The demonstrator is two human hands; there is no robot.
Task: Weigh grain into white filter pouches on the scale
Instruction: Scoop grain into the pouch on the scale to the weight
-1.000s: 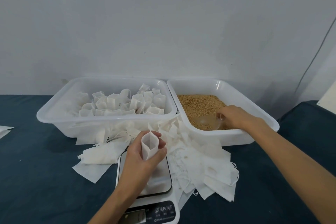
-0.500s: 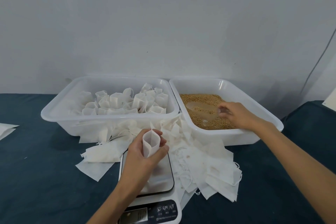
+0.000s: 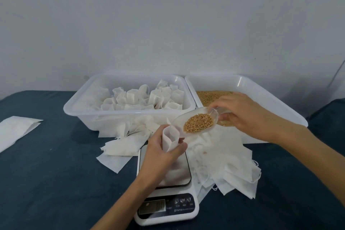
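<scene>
My left hand (image 3: 160, 155) grips an open white filter pouch (image 3: 170, 139) upright above the steel plate of the white kitchen scale (image 3: 183, 172). My right hand (image 3: 244, 115) holds a clear plastic scoop (image 3: 196, 122) by its handle. The scoop is heaped with brown grain (image 3: 198, 123), and its tip hangs just over the pouch's mouth. Behind the right hand stands the white tub of grain (image 3: 242, 84).
A white tub (image 3: 78, 106) at the left holds several filled pouches. Loose flat pouches (image 3: 224, 162) lie heaped between the tubs and the scale and to its right. Another flat white sheet (image 3: 15, 130) lies at the far left on the dark blue cloth.
My right hand lifted the scoop, loaded with grain, out of the grain tub and carried it left to the pouch's mouth. My left hand kept holding the pouch over the scale.
</scene>
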